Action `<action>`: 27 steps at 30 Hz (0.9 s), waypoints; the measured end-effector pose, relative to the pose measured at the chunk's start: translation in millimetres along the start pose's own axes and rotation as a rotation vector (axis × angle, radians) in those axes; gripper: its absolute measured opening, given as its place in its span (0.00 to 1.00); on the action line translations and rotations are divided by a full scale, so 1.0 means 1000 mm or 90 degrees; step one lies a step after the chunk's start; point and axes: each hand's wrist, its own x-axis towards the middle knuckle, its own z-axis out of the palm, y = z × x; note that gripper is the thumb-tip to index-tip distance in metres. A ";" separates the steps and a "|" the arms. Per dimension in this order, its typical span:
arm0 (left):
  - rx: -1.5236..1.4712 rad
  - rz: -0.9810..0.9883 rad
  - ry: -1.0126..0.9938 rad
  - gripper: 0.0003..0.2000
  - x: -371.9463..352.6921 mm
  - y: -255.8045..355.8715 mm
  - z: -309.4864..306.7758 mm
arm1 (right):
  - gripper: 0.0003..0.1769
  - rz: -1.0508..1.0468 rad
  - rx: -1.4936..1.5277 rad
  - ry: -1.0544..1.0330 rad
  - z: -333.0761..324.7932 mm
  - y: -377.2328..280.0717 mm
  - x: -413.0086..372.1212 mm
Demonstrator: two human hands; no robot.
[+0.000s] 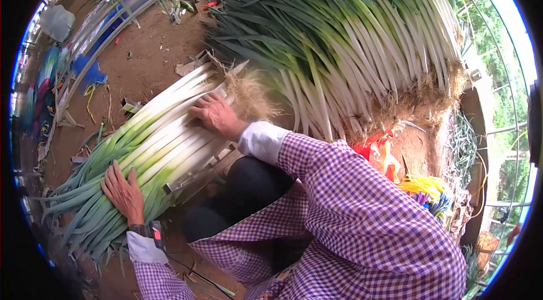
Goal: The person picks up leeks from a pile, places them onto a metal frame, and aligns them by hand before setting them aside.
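Observation:
A bundle of large green onions (pixel 164 144) lies slantwise in front of me across a low metal frame (pixel 206 170). Its white stems and shaggy roots (pixel 249 93) point to the upper right, its leaves to the lower left. My left hand (pixel 125 193) rests on the bundle where stems turn to leaves, fingers spread and flat. Over the white stems near the roots lies my right hand (pixel 219 116), its fingers stretched out across them. The root end is smeared by motion. Neither hand is closed round a stem.
A big pile of green onions (pixel 350 34) lies beyond the bundle, roots toward the right. An orange-red bag (pixel 380 156) and yellow ties (pixel 424 187) are at right. Curved metal rails (pixel 121 26) and blue plastic (pixel 87 68) stand at left. Bare soil (pixel 150 51) lies between.

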 end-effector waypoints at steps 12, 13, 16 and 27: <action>-0.009 -0.005 0.001 0.20 -0.003 -0.001 0.000 | 0.10 -0.022 -0.002 0.047 0.000 0.004 0.000; -0.010 -0.004 -0.014 0.20 -0.002 -0.001 -0.001 | 0.11 -0.022 0.000 0.068 -0.001 -0.001 -0.005; -0.010 -0.011 -0.038 0.20 0.004 0.000 -0.003 | 0.13 0.000 0.011 0.025 -0.002 -0.005 -0.003; 0.000 -0.005 -0.035 0.20 0.004 -0.005 0.006 | 0.27 0.087 0.158 0.072 -0.095 0.014 -0.043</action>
